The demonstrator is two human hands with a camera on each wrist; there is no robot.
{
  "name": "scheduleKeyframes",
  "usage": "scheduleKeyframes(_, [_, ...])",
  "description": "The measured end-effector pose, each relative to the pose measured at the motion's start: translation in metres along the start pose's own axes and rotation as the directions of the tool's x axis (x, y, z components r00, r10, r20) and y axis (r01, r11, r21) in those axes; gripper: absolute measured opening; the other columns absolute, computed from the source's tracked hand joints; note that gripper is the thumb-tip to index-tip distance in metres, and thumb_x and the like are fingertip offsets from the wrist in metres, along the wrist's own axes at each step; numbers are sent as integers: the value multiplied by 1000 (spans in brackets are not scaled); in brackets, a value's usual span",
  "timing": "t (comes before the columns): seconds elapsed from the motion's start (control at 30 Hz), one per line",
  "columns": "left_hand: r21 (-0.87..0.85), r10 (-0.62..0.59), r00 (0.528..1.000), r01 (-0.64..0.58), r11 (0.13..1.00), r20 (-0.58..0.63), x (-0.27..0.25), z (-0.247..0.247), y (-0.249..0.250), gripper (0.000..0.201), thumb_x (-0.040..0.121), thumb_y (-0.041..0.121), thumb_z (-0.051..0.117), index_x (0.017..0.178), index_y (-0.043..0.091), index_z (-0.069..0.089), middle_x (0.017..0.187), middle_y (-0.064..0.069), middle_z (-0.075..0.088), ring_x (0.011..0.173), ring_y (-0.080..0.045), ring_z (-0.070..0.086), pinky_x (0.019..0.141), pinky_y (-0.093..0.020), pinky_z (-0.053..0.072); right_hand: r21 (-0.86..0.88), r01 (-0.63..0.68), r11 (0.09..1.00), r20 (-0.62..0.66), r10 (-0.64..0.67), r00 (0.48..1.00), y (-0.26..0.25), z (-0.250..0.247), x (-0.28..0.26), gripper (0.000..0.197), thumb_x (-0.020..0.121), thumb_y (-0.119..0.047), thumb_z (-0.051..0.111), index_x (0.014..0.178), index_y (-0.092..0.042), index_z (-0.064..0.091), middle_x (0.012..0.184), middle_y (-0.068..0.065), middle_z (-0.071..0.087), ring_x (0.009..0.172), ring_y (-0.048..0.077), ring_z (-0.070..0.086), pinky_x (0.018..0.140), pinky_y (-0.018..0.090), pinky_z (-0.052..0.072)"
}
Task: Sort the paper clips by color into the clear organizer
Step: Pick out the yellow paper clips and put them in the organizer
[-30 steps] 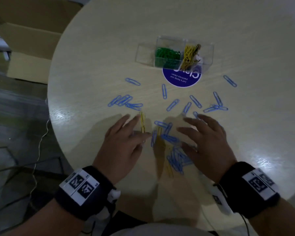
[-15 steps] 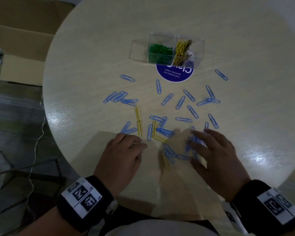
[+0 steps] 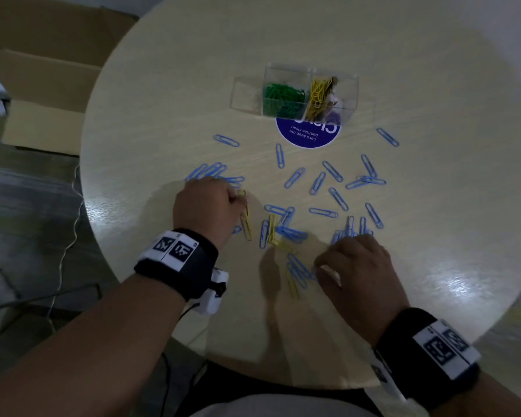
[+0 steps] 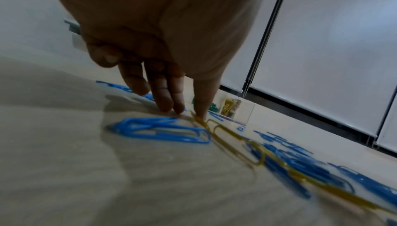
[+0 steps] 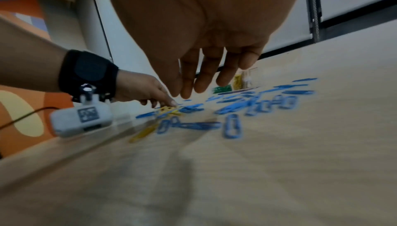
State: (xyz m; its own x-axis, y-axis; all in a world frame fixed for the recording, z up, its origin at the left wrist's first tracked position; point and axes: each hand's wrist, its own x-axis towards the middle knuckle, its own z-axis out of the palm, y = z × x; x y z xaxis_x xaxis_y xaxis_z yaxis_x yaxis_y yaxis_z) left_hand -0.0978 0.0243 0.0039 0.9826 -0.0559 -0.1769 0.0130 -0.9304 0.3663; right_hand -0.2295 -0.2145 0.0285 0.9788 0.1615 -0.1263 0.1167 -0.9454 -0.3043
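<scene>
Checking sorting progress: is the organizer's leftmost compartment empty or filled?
Empty: the leftmost compartment shows only clear walls, while green clips and yellow clips fill its neighbours.

Both forearms are bare. Each wrist wears a wide black band (image 3: 179, 266) carrying a white panel printed with two square black-and-white code markers (image 3: 172, 248); the right band (image 3: 427, 359) has the same panel. Under the left wrist hangs a small white camera box (image 5: 82, 121) with a code sticker and a thin black cable (image 5: 19, 118).
</scene>
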Motion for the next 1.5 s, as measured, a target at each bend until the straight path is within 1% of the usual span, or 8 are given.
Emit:
scheduleKeyframes(0.2, [-75,9,999,-6,997,43,3,1,7,13,77,25,62,83,21,74,87,-3,74,88,-29,67,78,-39,55,23,-61,998,172,56,984,-12,17,-3,15,82,-33,48,80,-24,60,79,-2,58,76,28,55,66,40,48])
scheduleKeyframes(0.5, [-529,-94,994,108,842,54,-25,-12,1,7,80,20,74,81,24,69,74,6,69,71,-10,66,74,-24,51,48,-239,970,-3,239,971,28,3,13,19,77,-32,52,79,-21,68,77,4,66,76,33,58,73,40,50])
scheduleKeyframes(0.6, [-418,-41,997,66,906,67,-35,-10,-5,6,80,21,74,84,24,70,73,9,69,71,-6,65,73,-19,50,128,-147,981,2,148,989,12,-2,9,16,75,-35,56,76,-22,65,74,0,64,74,27,58,72,36,49])
scheduleKeyframes(0.73, [-204,189,979,-172,964,70,-58,0,-8,14,80,25,73,94,22,70,85,2,70,81,-20,67,76,-34,54,100,-59,993,179,40,983,-19,13,0,30,74,-53,54,77,-25,61,76,-3,60,75,24,59,66,33,50])
scheduleKeyframes(1.03, [54,366,922,-375,925,123,-63,10,-12,6,83,27,56,82,22,59,84,-1,55,83,-30,54,69,-42,50,19,137,990,242,-138,961,-22,22,11,11,83,-25,48,77,-20,56,85,4,54,78,31,53,69,44,49])
scheduleKeyframes(1.17, [49,541,828,-552,832,147,-58,8,-3,6,82,25,57,86,24,53,88,2,57,85,-24,50,72,-39,44,151,175,973,60,-186,981,-10,8,35,9,80,-24,53,88,-24,58,106,-2,69,93,29,60,81,42,49])
scheduleKeyframes(1.27, [34,625,757,-642,766,192,-58,9,-3,4,88,28,56,89,25,55,90,6,60,88,-21,51,75,-38,43,127,222,967,67,-231,971,-4,7,46,17,73,-25,58,89,-29,54,121,-12,66,106,28,57,86,42,48])
scheduleKeyframes(1.5, [71,545,837,-548,834,52,-63,-3,-20,18,95,26,49,79,21,58,75,1,61,80,-26,56,84,-34,42,46,96,994,81,-100,992,13,13,57,11,71,-32,60,82,-30,57,129,-21,59,120,26,48,89,40,41])
